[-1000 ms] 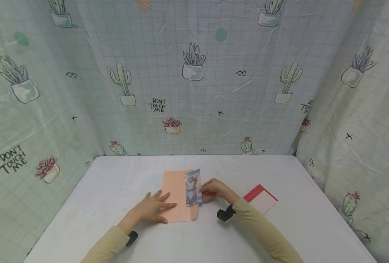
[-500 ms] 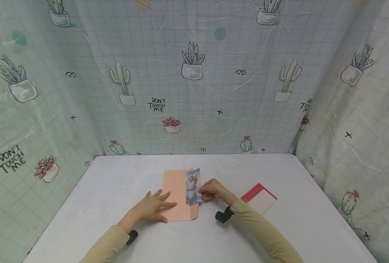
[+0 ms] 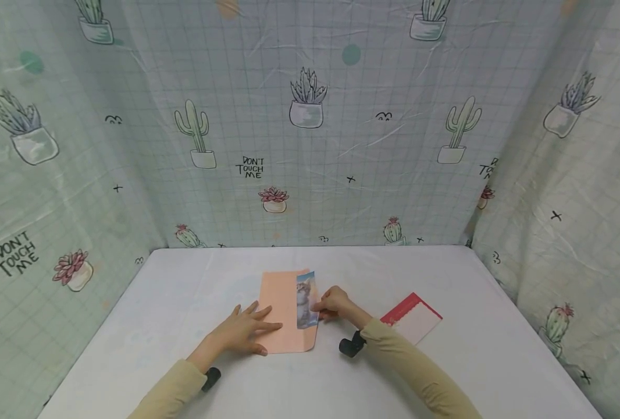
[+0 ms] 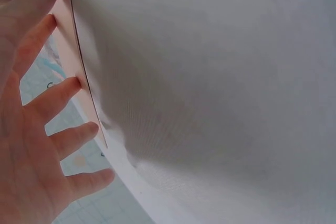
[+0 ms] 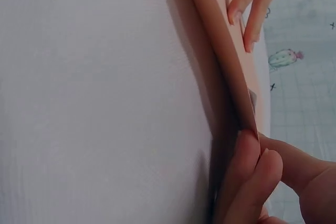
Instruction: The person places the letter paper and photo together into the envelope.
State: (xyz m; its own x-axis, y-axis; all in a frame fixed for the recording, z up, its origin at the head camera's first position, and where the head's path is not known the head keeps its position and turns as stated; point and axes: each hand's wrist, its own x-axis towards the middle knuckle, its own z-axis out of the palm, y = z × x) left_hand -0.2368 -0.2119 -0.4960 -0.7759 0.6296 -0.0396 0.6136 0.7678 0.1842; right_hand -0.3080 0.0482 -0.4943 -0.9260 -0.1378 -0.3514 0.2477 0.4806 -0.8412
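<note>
A peach paper sheet (image 3: 280, 291) lies on the white table, with a narrow kitten picture (image 3: 303, 294) along its right side. My left hand (image 3: 244, 330) rests on the peach sheet's lower left part, fingers spread. At the right edge, my right hand (image 3: 336, 302) pinches the picture's border together with the sheet's edge. In the right wrist view, the thumb lies above the raised peach sheet (image 5: 218, 35) and curled fingers (image 5: 247, 156) lie beneath it. The left wrist view has the left hand (image 4: 37, 124) over the sheet's near edge; most of the picture is hidden there.
A red and white card (image 3: 413, 318) lies on the table to the right, partly under the right forearm. The white table (image 3: 184, 291) meets a cactus-printed curtain (image 3: 352, 145) at the back and sides. A black wrist camera (image 3: 352, 344) sits on the right wrist.
My right hand has shifted slightly left, its thumb further over the kitten picture. The picture's right border has moved left too. The left hand stays still.
</note>
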